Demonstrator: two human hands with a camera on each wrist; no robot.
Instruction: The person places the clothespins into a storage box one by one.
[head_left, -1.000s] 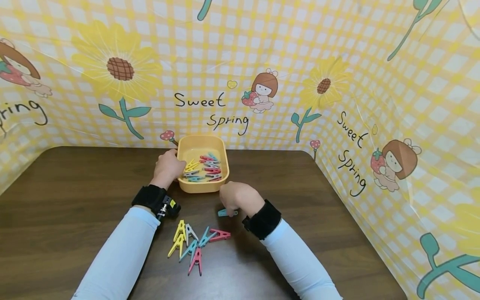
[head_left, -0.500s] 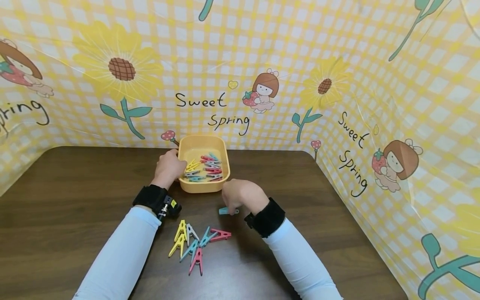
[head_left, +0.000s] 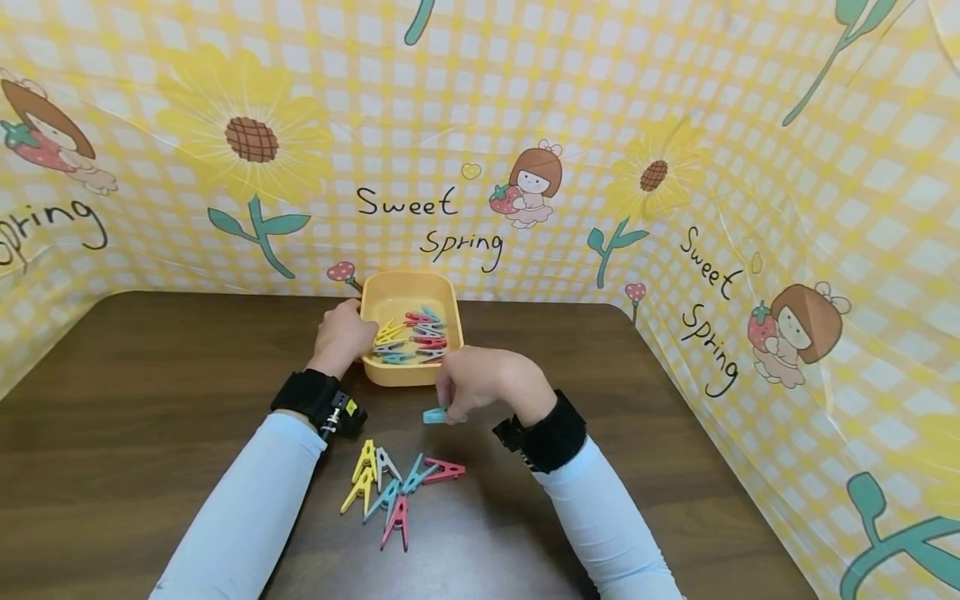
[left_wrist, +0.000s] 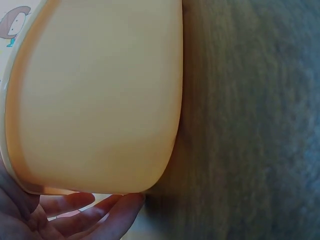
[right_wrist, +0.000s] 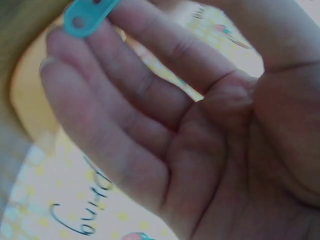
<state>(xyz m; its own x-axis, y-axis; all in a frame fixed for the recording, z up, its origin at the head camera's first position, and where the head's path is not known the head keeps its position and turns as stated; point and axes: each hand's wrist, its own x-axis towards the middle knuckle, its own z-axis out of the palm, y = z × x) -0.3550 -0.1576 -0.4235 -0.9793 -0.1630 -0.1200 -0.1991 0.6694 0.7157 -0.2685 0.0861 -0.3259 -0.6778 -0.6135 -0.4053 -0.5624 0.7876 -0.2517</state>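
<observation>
A yellow plastic tub (head_left: 408,375) stands at the table's far middle with several coloured clothespins (head_left: 412,337) inside. My left hand (head_left: 343,335) holds the tub's left wall; in the left wrist view its fingers (left_wrist: 85,215) lie against the tub (left_wrist: 100,95). My right hand (head_left: 480,383) hovers just in front of the tub and pinches a teal clothespin (head_left: 435,415) in its fingertips, lifted off the table. In the right wrist view that teal clothespin (right_wrist: 87,14) shows at the fingertips. A loose heap of clothespins (head_left: 393,487) lies on the table between my forearms.
The dark wooden table (head_left: 150,392) is walled on three sides by a yellow checked plastic sheet (head_left: 675,183) with sunflowers and the words "Sweet Spring". The table's right edge meets the sheet near my right arm.
My right hand has lifted the teal clothespin off the table and carried it a little up and left toward the tub. The left hand stays on the tub.
</observation>
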